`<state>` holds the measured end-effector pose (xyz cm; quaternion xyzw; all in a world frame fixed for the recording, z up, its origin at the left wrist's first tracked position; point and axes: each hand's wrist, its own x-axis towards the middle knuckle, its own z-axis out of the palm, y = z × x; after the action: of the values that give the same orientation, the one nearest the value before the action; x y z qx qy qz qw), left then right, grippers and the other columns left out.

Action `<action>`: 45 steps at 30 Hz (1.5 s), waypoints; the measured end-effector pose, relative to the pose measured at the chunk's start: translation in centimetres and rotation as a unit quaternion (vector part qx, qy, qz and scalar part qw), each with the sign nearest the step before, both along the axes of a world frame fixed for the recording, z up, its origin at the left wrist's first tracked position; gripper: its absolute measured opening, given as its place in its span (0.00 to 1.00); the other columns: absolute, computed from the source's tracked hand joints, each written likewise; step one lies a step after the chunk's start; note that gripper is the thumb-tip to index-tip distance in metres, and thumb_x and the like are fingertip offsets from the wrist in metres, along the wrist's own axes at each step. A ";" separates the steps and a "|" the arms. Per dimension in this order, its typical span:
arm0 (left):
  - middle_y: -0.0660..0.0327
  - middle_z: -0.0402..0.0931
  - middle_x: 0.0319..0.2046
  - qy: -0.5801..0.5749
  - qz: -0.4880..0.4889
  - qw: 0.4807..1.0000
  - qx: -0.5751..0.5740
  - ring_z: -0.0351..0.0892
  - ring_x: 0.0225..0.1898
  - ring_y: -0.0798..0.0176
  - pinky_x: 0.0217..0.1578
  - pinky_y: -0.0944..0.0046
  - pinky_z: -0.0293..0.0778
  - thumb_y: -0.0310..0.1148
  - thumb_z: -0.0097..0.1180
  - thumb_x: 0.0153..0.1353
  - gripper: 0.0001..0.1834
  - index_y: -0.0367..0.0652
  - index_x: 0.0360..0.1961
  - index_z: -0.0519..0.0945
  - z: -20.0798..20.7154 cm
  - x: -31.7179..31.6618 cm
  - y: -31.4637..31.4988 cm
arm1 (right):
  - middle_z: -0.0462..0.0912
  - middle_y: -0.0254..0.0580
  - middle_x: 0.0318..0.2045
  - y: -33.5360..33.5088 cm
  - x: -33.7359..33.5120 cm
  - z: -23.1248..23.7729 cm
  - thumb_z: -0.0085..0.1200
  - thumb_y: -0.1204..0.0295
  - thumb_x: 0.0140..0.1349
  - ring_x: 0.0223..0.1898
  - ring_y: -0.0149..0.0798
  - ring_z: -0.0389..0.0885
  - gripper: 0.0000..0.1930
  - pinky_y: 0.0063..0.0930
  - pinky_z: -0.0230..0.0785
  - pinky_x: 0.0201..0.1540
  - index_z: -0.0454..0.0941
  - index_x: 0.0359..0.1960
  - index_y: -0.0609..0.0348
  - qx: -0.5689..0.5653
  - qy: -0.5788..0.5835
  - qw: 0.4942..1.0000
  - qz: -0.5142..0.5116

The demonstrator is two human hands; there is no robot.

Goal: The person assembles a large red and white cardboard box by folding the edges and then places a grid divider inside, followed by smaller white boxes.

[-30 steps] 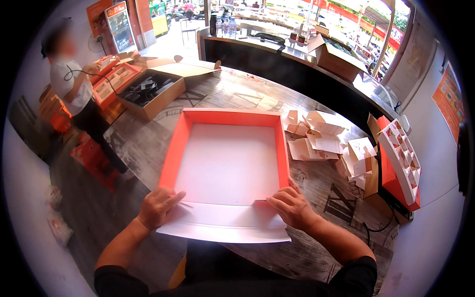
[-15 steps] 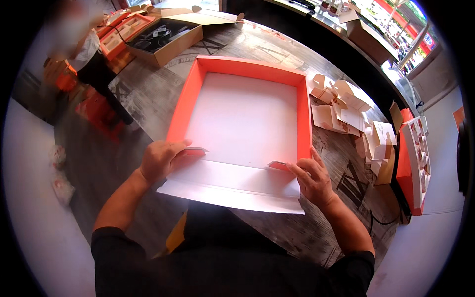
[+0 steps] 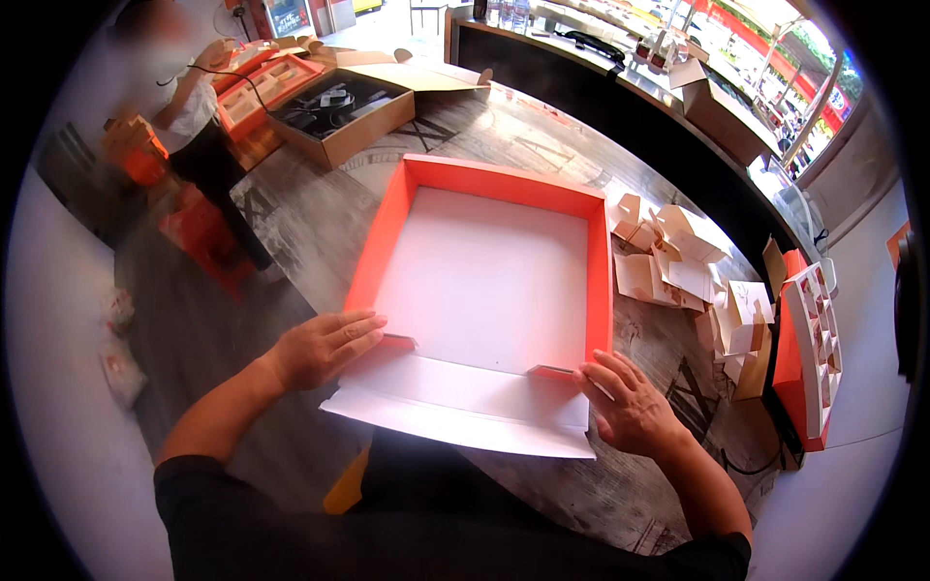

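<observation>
we now flatten our left hand point(image 3: 327, 349), fingers together, right hand point(image 3: 635, 409) fingers slightly spread, leaving the box flap point(image 3: 475, 399) lowered.

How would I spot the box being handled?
At the near edge of the grey table, find the left hand and right hand. Between them is a shallow red-walled box. Unlike the far-left brown carton, its near side lies folded outward.

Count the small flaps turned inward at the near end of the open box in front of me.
2. The left flap is at the left hand, which may hide part of it; the right flap is at the right hand.
</observation>
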<state>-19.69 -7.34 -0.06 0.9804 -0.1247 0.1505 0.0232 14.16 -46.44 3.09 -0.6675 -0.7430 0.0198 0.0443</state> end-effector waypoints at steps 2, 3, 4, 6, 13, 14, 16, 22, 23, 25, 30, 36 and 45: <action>0.51 0.76 0.69 0.020 0.004 0.999 0.027 0.75 0.71 0.49 0.67 0.51 0.74 0.21 0.61 0.58 0.31 0.39 0.65 0.75 0.6 -0.4 0.2 | 0.67 0.43 0.69 0.2 -0.3 0.5 0.72 0.74 0.45 0.77 0.50 0.62 0.44 0.53 0.60 0.79 0.73 0.70 0.59 -0.016 0.025 1.000 -0.010; 0.52 0.76 0.69 0.031 0.006 0.999 0.040 0.74 0.72 0.49 0.68 0.51 0.73 0.22 0.63 0.57 0.32 0.39 0.66 0.75 0.9 -0.5 0.2 | 0.67 0.43 0.70 0.3 -0.4 0.5 0.73 0.74 0.44 0.77 0.50 0.61 0.45 0.53 0.59 0.79 0.72 0.71 0.59 -0.024 0.037 0.999 -0.015; 0.53 0.75 0.70 0.044 0.011 0.999 0.029 0.72 0.73 0.49 0.69 0.51 0.72 0.24 0.65 0.56 0.33 0.40 0.66 0.76 1.1 -0.6 0.2 | 0.67 0.43 0.70 0.1 -0.3 0.2 0.72 0.74 0.45 0.78 0.50 0.61 0.44 0.52 0.60 0.79 0.73 0.70 0.59 -0.014 0.043 0.999 -0.012; 0.55 0.73 0.72 0.068 0.018 0.997 0.008 0.70 0.75 0.50 0.70 0.50 0.70 0.28 0.67 0.54 0.35 0.41 0.66 0.76 1.4 -0.5 0.2 | 0.67 0.43 0.70 -0.3 0.1 -0.8 0.71 0.74 0.45 0.78 0.51 0.61 0.43 0.52 0.60 0.79 0.74 0.70 0.60 0.008 0.050 0.999 -0.007; 0.55 0.71 0.72 0.076 0.023 0.996 -0.039 0.67 0.75 0.49 0.70 0.49 0.69 0.33 0.70 0.54 0.38 0.43 0.68 0.76 1.5 -0.7 0.4 | 0.74 0.42 0.68 -0.9 0.3 -2.6 0.70 0.71 0.48 0.75 0.52 0.68 0.38 0.50 0.65 0.76 0.78 0.66 0.58 0.096 0.043 0.994 -0.013; 0.56 0.72 0.70 0.064 0.029 0.996 -0.056 0.69 0.73 0.48 0.71 0.49 0.69 0.34 0.69 0.56 0.37 0.43 0.69 0.77 1.3 -0.9 0.2 | 0.76 0.42 0.67 -0.8 0.4 -3.0 0.70 0.71 0.49 0.74 0.52 0.69 0.36 0.49 0.66 0.75 0.79 0.65 0.57 0.120 0.055 0.991 -0.014; 0.56 0.76 0.60 -0.010 0.053 0.996 -0.075 0.73 0.66 0.45 0.67 0.49 0.72 0.38 0.68 0.62 0.31 0.45 0.67 0.79 0.3 -0.7 -0.7 | 0.79 0.42 0.64 -0.6 0.3 -3.5 0.70 0.71 0.52 0.72 0.53 0.72 0.33 0.49 0.69 0.73 0.81 0.64 0.54 0.166 0.078 0.983 -0.014; 0.59 0.79 0.51 -0.070 0.062 0.972 -0.217 0.78 0.59 0.47 0.59 0.51 0.75 0.27 0.73 0.56 0.24 0.50 0.55 0.86 -0.5 -0.2 -0.7 | 0.85 0.44 0.59 0.4 0.8 -4.5 0.71 0.75 0.58 0.64 0.56 0.81 0.24 0.46 0.76 0.67 0.83 0.58 0.56 0.227 0.127 0.965 -0.027; 0.60 0.80 0.49 -0.075 0.064 0.969 -0.227 0.79 0.58 0.48 0.58 0.51 0.75 0.26 0.74 0.54 0.23 0.49 0.53 0.87 -0.5 0.0 -0.7 | 0.85 0.46 0.58 0.5 0.6 -4.5 0.71 0.75 0.58 0.62 0.55 0.83 0.25 0.46 0.76 0.66 0.82 0.59 0.57 0.236 0.145 0.959 -0.059; 0.61 0.82 0.44 -0.086 0.069 0.963 -0.247 0.81 0.56 0.48 0.58 0.51 0.76 0.23 0.75 0.52 0.21 0.47 0.48 0.88 -0.6 0.3 -0.5 | 0.86 0.50 0.57 0.6 -0.2 -4.5 0.71 0.76 0.60 0.57 0.54 0.86 0.27 0.46 0.78 0.64 0.79 0.62 0.60 0.251 0.181 0.943 -0.122; 0.59 0.85 0.42 -0.123 0.092 0.939 -0.307 0.82 0.55 0.48 0.59 0.51 0.75 0.29 0.76 0.56 0.15 0.43 0.44 0.86 -1.9 0.6 -0.1 | 0.90 0.52 0.47 0.3 -0.2 -6.1 0.71 0.77 0.61 0.49 0.50 0.90 0.39 0.43 0.80 0.56 0.64 0.73 0.66 0.268 0.272 0.909 -0.165; 0.54 0.86 0.46 -0.198 0.195 0.895 -0.349 0.81 0.58 0.51 0.59 0.53 0.74 0.41 0.73 0.66 0.22 0.39 0.54 0.81 -4.5 0.4 -0.7 | 0.90 0.48 0.40 1.4 -0.3 -7.9 0.70 0.78 0.62 0.46 0.50 0.88 0.40 0.41 0.79 0.52 0.64 0.75 0.67 0.345 0.253 0.890 -0.158; 0.54 0.81 0.46 -0.257 0.238 0.840 -0.414 0.77 0.55 0.56 0.56 0.59 0.74 0.44 0.71 0.68 0.33 0.33 0.66 0.77 -4.9 2.0 -3.3 | 0.80 0.49 0.50 1.7 -0.9 -6.5 0.69 0.78 0.60 0.57 0.54 0.79 0.29 0.44 0.77 0.56 0.79 0.65 0.61 0.315 0.143 0.923 -0.171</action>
<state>-17.72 -10.65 -4.95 0.8053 0.1853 0.4353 0.3572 13.23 -44.78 -3.39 -0.7258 -0.5714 -0.1279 0.3610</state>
